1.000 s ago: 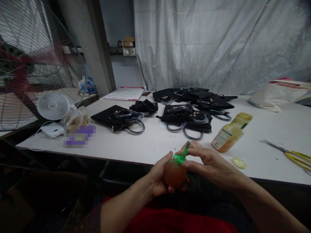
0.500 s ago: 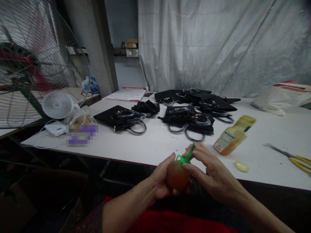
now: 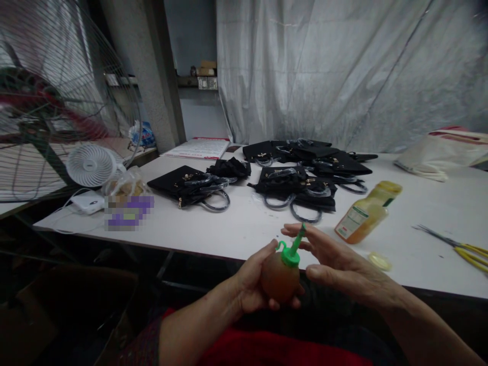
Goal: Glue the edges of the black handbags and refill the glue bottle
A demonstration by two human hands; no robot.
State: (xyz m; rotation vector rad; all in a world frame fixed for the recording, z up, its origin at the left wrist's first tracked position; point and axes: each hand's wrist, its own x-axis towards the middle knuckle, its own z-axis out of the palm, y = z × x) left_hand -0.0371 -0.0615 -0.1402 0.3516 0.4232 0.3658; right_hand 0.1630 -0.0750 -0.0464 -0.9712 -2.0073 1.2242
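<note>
A small round squeeze bottle (image 3: 280,279) with orange-brown contents rests in my left hand (image 3: 251,284), whose fingers wrap around its body in front of the table edge. Its green nozzle cap (image 3: 293,254) points up and slightly right, with a thin green loop at the side. My right hand (image 3: 339,262) is open just right of the nozzle, thumb and fingers apart, holding nothing. On the table beyond it, a larger plastic bottle (image 3: 360,218) with a white label and orange contents leans at a tilt. A yellowish round cap (image 3: 379,262) lies beside that bottle.
Several black handbags (image 3: 297,178) with wrapped handles cover the table's middle. Yellow-handled scissors (image 3: 457,244) lie at right, near a whitish cloth bag (image 3: 438,152). A small white fan (image 3: 91,165), a plastic bag (image 3: 127,183) and a large caged fan (image 3: 46,101) stand at left.
My right hand has let go of the green cap, opened and moved to the right. My left hand still holds the squeeze bottle in about the same place.
</note>
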